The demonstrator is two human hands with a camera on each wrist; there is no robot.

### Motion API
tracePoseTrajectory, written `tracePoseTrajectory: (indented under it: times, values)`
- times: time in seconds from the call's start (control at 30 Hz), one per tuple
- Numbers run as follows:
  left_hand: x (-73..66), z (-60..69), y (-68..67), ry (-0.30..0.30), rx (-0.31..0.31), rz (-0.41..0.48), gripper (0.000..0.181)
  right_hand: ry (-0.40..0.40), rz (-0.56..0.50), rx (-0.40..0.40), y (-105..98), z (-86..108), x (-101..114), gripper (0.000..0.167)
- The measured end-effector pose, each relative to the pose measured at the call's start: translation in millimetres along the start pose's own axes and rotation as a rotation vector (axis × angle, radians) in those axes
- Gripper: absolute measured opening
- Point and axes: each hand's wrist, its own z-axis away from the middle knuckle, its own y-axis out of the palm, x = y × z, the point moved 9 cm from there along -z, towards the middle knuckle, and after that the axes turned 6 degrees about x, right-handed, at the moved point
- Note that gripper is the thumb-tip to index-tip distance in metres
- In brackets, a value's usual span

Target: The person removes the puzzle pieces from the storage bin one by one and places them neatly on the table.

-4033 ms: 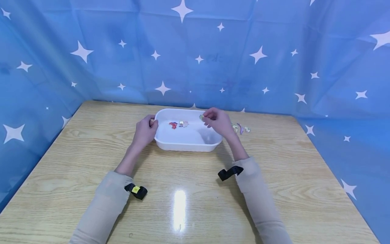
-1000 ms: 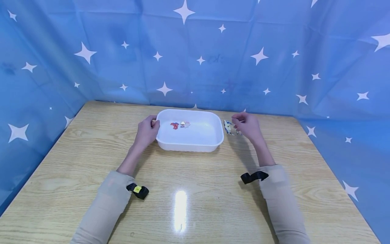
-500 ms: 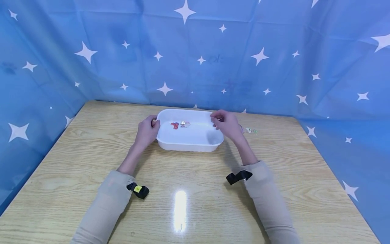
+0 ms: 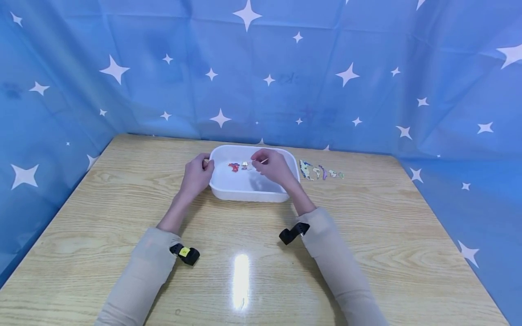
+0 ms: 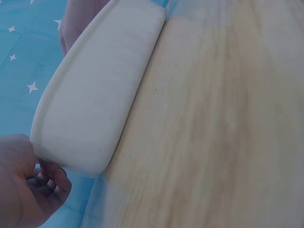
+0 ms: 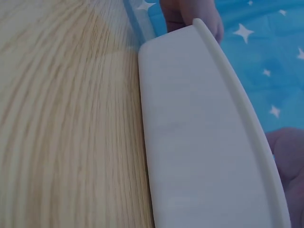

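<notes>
A white rectangular tub (image 4: 248, 196) stands at the far middle of the table. My left hand (image 4: 196, 174) grips its left rim, with the fingers curled at the edge in the left wrist view. Inside lie a small flat red cut-out piece (image 4: 234, 167) and pale cut-out pieces (image 4: 245, 165). My right hand (image 4: 274, 166) is bent over the tub's inside, fingertips at the pale pieces and partly covering one. Whether it pinches a piece cannot be made out. In the right wrist view the tub wall hides the right fingertips.
Right of the tub lies a row of several flat cut-out pieces (image 4: 323, 172), with a small green one (image 4: 341, 175) at its right end. A blue curtain with white stars (image 4: 310, 81) backs the wooden table (image 4: 195, 253). Light glares near the front.
The green piece pinched in my right hand four seconds ago now lies at the row's right end. That hand has moved left from the row into the tub. My left hand stays put.
</notes>
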Motion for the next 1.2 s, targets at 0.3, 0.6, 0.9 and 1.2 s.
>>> tracePoseTrajectory:
  times: [0.3, 0.6, 0.9, 1.2]
  values:
    - [0.2, -1.7, -0.3, 0.022, -0.012, 0.009, 0.037, -0.039, 0.096, 0.068, 27, -26.7, 14, 0.023]
    - [-2.1, -2.1, 1.9, 0.029, -0.009, 0.024, 0.038, -0.052, 0.166, 0.156, 46, -41.9, 16, 0.032]
    - [-0.1, -2.7, 1.7, 0.017, -0.003, 0.015, 0.038, -0.067, 0.322, 0.243, 62, -46.3, 15, 0.038]
    - [0.8, -1.0, 0.5, 0.013, -0.005, 0.013, 0.038, -0.017, 0.288, 0.258, 65, -45.3, 11, 0.035]
